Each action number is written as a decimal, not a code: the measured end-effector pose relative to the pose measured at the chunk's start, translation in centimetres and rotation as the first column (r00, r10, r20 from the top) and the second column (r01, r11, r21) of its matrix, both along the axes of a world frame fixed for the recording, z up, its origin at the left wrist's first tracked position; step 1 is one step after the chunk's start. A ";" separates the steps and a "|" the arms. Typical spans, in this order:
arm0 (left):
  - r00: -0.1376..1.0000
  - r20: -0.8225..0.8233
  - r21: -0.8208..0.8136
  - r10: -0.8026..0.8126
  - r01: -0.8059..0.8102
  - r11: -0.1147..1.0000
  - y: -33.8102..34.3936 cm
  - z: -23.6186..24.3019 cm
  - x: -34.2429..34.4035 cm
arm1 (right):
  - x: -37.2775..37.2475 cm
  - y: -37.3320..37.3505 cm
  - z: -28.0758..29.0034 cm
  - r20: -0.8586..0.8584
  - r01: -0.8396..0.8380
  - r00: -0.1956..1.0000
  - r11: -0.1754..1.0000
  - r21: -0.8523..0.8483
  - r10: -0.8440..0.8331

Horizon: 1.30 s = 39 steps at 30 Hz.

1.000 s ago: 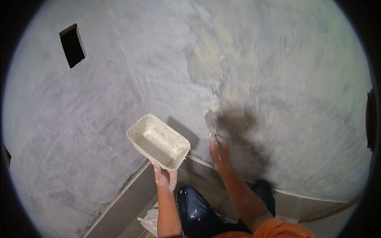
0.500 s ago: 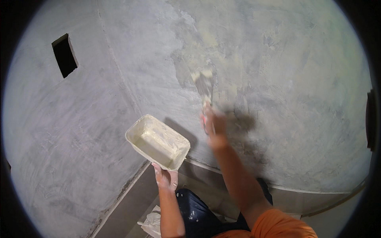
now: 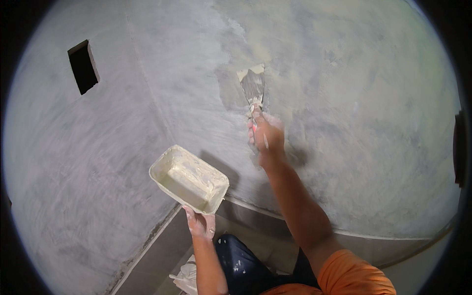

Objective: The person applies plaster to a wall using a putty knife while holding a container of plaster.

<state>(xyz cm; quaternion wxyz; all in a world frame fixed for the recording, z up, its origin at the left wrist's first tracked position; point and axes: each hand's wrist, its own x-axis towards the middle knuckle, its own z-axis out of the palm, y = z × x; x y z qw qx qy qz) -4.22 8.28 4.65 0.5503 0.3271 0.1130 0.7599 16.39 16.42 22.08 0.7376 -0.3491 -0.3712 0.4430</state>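
Observation:
My right hand (image 3: pixel 267 131) is wrapped round the handle of a putty knife (image 3: pixel 253 86), whose wide metal blade points up the wall. Cream-coloured putty coats the blade's tip, which is at the grey plastered wall (image 3: pixel 339 118) beside a patchy, yellowish area. Lower and to the left, my left hand (image 3: pixel 200 222) grips the near end of a rectangular tub (image 3: pixel 189 179), tilted so its inside shows. Putty is smeared over the tub's walls and bottom. The fingers under the tub are partly hidden, and both hands carry white smears.
At the left, a dark rectangular opening (image 3: pixel 83 68) is cut into the adjoining wall. Darker tiles (image 3: pixel 152 263) run along the foot of the walls. A crumpled white bag (image 3: pixel 186 279) lies low beside my left forearm. Something dark (image 3: pixel 460 149) juts in at the right edge.
My right hand and the putty knife have moved a little up the wall, and the blade now shows sharply. The tub and my left hand have shifted slightly left and down.

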 end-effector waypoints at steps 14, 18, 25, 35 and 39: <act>0.997 0.028 -0.015 0.077 -0.077 0.997 1.2 -1.2 0.5 | -1.6 1.3 -21.4 0.261 0.262 0.935 0.964 -0.049 -0.241; 0.991 -0.013 -0.035 0.130 -0.131 0.991 -0.3 -1.2 -1.7 | -4.8 3.0 -9.6 0.111 -0.138 0.984 0.990 0.007 0.136; 0.998 0.053 -0.071 0.029 -0.025 0.997 -0.1 0.0 0.7 | -3.1 6.3 -5.2 0.225 0.029 0.973 0.996 0.081 -0.046; 0.995 0.071 -0.135 0.065 -0.055 0.989 -0.2 -2.2 -0.5 | -1.4 -2.8 -21.2 0.623 0.478 0.734 0.857 -0.191 -0.271; 0.991 0.106 -0.174 0.076 -0.057 0.983 -0.7 -2.7 -1.0 | -2.8 0.1 -17.5 0.632 0.311 0.693 0.934 0.175 -0.349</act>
